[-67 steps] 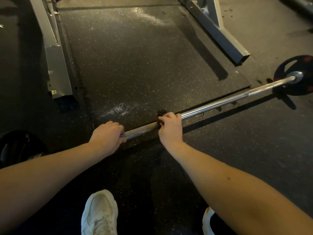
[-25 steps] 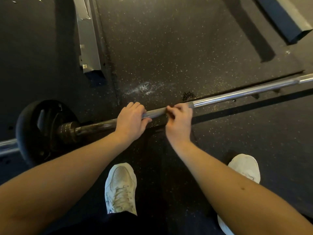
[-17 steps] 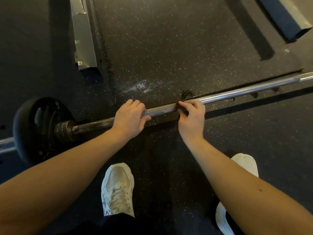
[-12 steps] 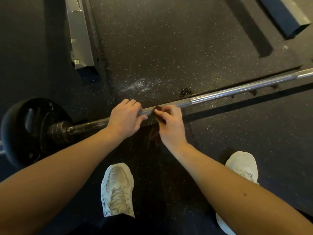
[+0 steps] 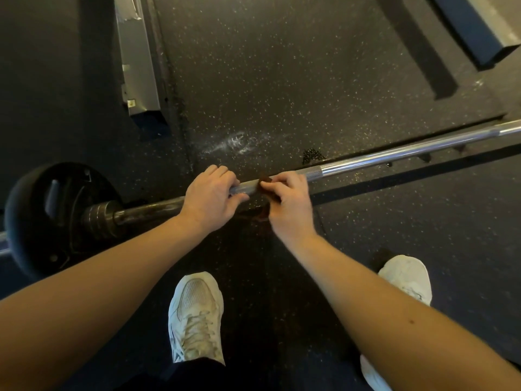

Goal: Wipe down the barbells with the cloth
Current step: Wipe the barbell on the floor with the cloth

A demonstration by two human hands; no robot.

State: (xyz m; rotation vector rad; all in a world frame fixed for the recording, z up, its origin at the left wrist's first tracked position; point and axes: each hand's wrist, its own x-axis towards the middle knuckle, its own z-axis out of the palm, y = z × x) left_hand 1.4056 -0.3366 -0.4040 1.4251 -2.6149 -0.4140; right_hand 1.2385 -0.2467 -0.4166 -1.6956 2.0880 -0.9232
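Right hand (image 5: 290, 206) has slid back along the long chromed steel barbell (image 5: 394, 158) towards the left hand (image 5: 210, 200) and now sits just beside it. Left hand's fingers are curled together over the shaft, thumb underneath, gripping it. Right hand's fingers pinch a small dark brown cloth (image 5: 265, 179) against the knurled shaft. Barbell lies on the black speckled rubber floor (image 5: 282, 66), with a round black weight plate (image 5: 42, 218) at the person's left end. Two white trainers (image 5: 196, 314) stand near it
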